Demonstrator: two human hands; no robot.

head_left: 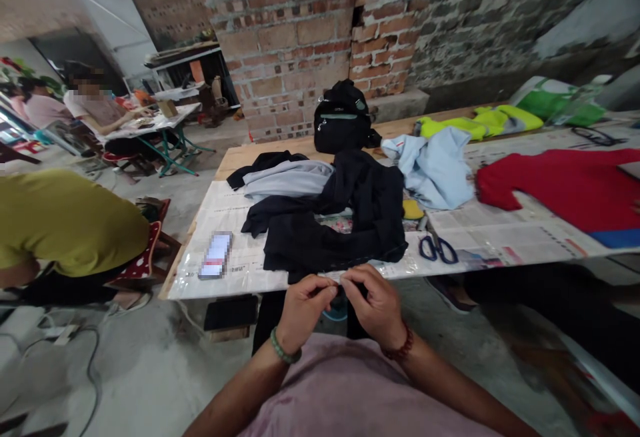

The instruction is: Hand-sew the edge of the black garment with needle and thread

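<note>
My left hand and my right hand meet at the table's near edge, thumbs and fingertips pinched close together. Whatever they pinch is too small to make out. Just beyond them a black garment lies spread in a loop on the newspaper-covered table, close to my fingertips. A pair of dark-handled scissors rests to the right of the garment. Beside the scissors is a small yellow object. A phone with a lit screen lies to the left.
Light grey cloth, a black bag, a light blue garment, a yellow reflective vest and a red garment lie farther back and right. A person in an olive top sits at left; another person's dark-clothed leg is at right.
</note>
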